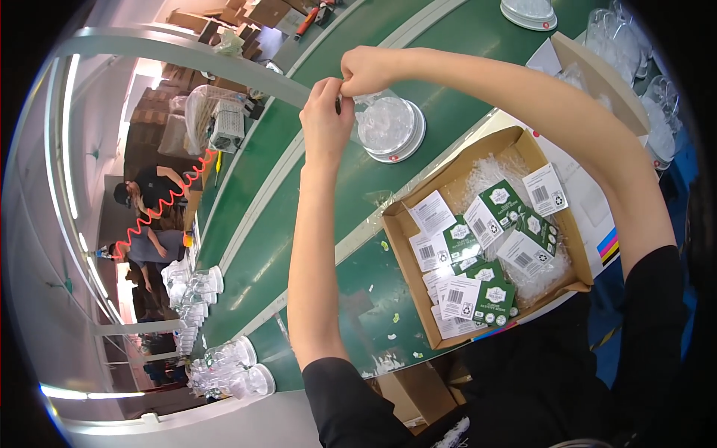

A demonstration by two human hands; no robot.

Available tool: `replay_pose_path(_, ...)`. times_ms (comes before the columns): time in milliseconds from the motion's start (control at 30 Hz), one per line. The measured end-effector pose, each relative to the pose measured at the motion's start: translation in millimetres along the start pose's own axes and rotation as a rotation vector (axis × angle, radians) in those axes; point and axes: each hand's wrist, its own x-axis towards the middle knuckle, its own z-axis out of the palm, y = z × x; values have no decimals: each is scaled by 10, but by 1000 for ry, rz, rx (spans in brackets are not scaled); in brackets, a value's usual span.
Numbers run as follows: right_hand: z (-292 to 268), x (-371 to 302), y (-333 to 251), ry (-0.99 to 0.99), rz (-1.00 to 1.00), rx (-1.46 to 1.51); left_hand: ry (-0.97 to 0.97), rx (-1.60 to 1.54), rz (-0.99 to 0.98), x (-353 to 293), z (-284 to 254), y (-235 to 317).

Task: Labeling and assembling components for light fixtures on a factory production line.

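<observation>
Over the green conveyor belt (463,71) my left hand (326,116) and right hand (367,71) meet, fingertips pinched together. What lies between the fingertips is too small and covered to make out. Just below them stands a clear, bag-wrapped item (385,123) with a round white base; whether the fingers have hold of its wrapping is hidden. Nearer to me, a shallow cardboard box (412,287) rests on the bench. Inside it are green and white printed cards (497,295) and a heap of thin clear plastic strands (549,280).
More clear wrapped items stand at the left (243,366), with another (529,11) at the far end. Bagged items (616,41) crowd a carton at the right. A white frame bar (194,56) crosses at upper left, near a red coiled hose (160,209). Two people work beyond.
</observation>
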Motion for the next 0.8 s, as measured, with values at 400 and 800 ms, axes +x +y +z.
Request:
replay_pose_path(400, 113, -149, -104, -32, 65, 230, -71, -320, -196, -198, -296, -161)
replay_pose_path(800, 554, -598, 1163, -240, 132, -581, -154, 5, -374, -252, -1421, -1367)
